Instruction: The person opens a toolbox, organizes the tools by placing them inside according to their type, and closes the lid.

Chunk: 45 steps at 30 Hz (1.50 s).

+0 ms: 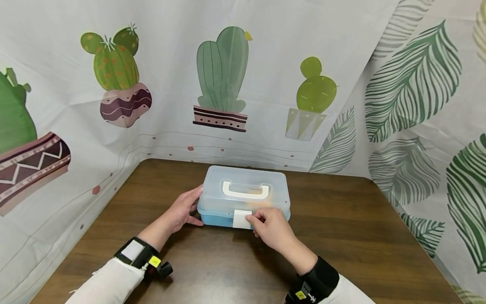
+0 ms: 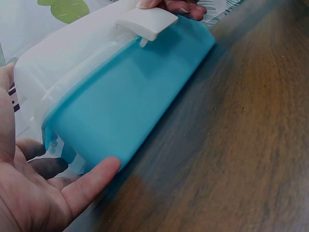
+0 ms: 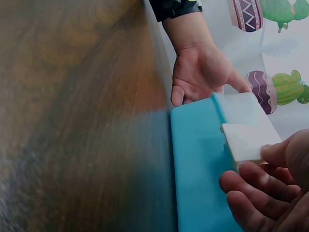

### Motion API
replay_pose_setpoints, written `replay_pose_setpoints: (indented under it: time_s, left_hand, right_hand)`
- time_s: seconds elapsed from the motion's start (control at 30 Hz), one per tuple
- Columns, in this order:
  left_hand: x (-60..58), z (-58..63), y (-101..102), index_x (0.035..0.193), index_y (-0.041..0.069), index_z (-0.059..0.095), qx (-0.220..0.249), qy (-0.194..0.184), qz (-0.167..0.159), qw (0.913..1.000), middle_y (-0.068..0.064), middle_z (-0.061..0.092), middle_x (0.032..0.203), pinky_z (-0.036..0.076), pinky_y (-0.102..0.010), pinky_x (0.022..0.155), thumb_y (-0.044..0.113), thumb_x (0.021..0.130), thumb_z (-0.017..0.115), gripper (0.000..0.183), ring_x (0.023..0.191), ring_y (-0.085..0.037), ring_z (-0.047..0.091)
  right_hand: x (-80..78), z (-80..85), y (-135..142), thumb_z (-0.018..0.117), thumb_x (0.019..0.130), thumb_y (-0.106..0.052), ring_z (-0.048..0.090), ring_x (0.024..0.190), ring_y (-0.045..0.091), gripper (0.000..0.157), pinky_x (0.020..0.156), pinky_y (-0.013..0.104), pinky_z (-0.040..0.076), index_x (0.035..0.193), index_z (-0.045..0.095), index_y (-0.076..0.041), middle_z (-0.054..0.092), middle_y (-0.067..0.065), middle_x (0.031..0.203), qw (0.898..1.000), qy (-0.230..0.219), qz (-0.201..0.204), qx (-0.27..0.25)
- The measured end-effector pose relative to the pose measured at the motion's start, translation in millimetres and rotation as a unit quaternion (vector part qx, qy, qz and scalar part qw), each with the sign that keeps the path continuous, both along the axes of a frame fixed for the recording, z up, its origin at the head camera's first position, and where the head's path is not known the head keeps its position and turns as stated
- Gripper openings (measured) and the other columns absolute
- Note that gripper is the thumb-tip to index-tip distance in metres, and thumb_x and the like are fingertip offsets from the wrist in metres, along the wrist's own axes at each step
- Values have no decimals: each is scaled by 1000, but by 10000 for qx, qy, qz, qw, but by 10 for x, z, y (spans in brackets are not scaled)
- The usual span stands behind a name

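Note:
A storage box with a cloudy clear lid point(image 1: 212, 179) and a blue base point(image 1: 216, 220) stands on the table. My right hand point(image 1: 271, 226) is at its front, pinching the white latch point(image 1: 242, 219) by its right edge. In the left wrist view the latch point(image 2: 147, 21) juts outward from the blue front point(image 2: 120, 92). My left hand point(image 1: 181, 211) rests against the box's left end, its fingers spread from the lid down to the front bottom corner. Some of its fingers point(image 2: 48, 166) lie at the box's end. The lid is down, and the contents show only as a faint orange blur.
A white carry handle point(image 1: 246, 194) lies on top of the lid. The brown wooden table point(image 1: 341, 211) extends around the box. Behind it hangs a white cloth printed with cacti point(image 1: 224, 71), with leaf-patterned cloth point(image 1: 414, 84) on the right.

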<state>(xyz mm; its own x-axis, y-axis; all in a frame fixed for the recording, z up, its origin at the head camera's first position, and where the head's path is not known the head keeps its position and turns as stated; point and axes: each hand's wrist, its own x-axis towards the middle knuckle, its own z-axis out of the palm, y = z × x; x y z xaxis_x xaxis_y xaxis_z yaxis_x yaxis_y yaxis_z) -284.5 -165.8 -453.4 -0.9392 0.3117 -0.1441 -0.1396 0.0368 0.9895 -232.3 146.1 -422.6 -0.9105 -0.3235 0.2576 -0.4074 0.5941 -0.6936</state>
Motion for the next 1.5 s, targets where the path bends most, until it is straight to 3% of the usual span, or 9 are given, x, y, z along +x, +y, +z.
replay_pose_setpoints:
  time_s: [0.53, 0.67, 0.73, 0.8, 0.9, 1.0, 1.2, 1.3, 1.5]
  left_hand:
    - [14, -2, 1, 165, 28, 27, -49, 15, 41, 10000, -15, 24, 171, 61, -60, 82, 59, 106, 42, 68, 155, -50, 23]
    - [20, -10, -6, 165, 27, 27, -85, 13, 51, 9999, -15, 24, 171, 61, -60, 82, 59, 106, 41, 68, 155, -50, 23]
    - [25, -14, -6, 164, 27, 27, -104, 19, 53, 9999, -15, 24, 171, 61, -60, 82, 59, 106, 41, 68, 155, -50, 23]
    - [27, -14, -4, 164, 26, 28, -118, 36, 57, 9999, -15, 24, 171, 61, -60, 82, 58, 106, 41, 68, 154, -51, 23]
    - [23, -7, -7, 164, 26, 27, -120, 61, 54, 9999, -15, 22, 171, 61, -60, 82, 58, 106, 41, 68, 154, -52, 22]
    - [15, 2, -11, 165, 26, 27, -130, 63, 48, 9999, -15, 22, 171, 61, -60, 83, 59, 106, 40, 68, 154, -52, 21]
    - [29, -15, -25, 164, 26, 27, -124, 57, 59, 9999, -15, 24, 171, 62, -59, 83, 59, 106, 40, 68, 154, -51, 23]
    - [32, -12, -28, 164, 26, 27, -130, 55, 60, 9999, -14, 23, 171, 62, -59, 83, 58, 107, 40, 67, 154, -52, 23]
    - [17, 11, -13, 164, 28, 28, -172, 49, 39, 9998, -13, 23, 171, 62, -59, 83, 59, 106, 41, 67, 154, -51, 23]
  right_hand:
    - [11, 3, -2, 69, 100, -28, 49, 44, 5, 42, 44, 23, 40, 59, 59, -21, 52, -13, 47, 9977, 70, 102, 668]
    - [31, 58, 24, 71, 97, -27, 44, 47, 0, 42, 46, 19, 38, 59, 55, -22, 47, -16, 50, 9952, 367, 294, 862]
    - [49, 123, 50, 75, 94, -27, 40, 50, -2, 40, 48, 17, 35, 60, 55, -23, 44, -17, 52, 9914, 916, 431, 830]
    - [59, 207, 78, 80, 88, -28, 39, 53, -1, 35, 49, 16, 33, 63, 56, -21, 43, -15, 55, 9794, 1813, 568, 690]
    - [30, 336, 105, 87, 78, -27, 46, 59, 6, 27, 53, 20, 39, 72, 62, -18, 49, -10, 60, 9382, 3374, 592, 500]
    - [-41, 400, 116, 90, 75, -34, 60, 79, 16, 31, 72, 31, 51, 90, 71, -15, 64, -4, 79, 9086, 4092, 447, 707]
    - [-125, 295, 89, 90, 68, -60, 53, 132, 31, 81, 110, 64, 41, 135, 64, -23, 63, 5, 137, 9236, 3258, -41, 2018]
    - [-139, 204, 62, 90, 66, -63, 50, 139, 32, 91, 112, 73, 35, 142, 59, -26, 59, 5, 146, 9285, 2840, -231, 2380]
    - [-136, 105, 30, 88, 69, -64, 53, 138, 31, 88, 113, 66, 36, 144, 59, -27, 63, 2, 144, 9244, 2650, -391, 2714]
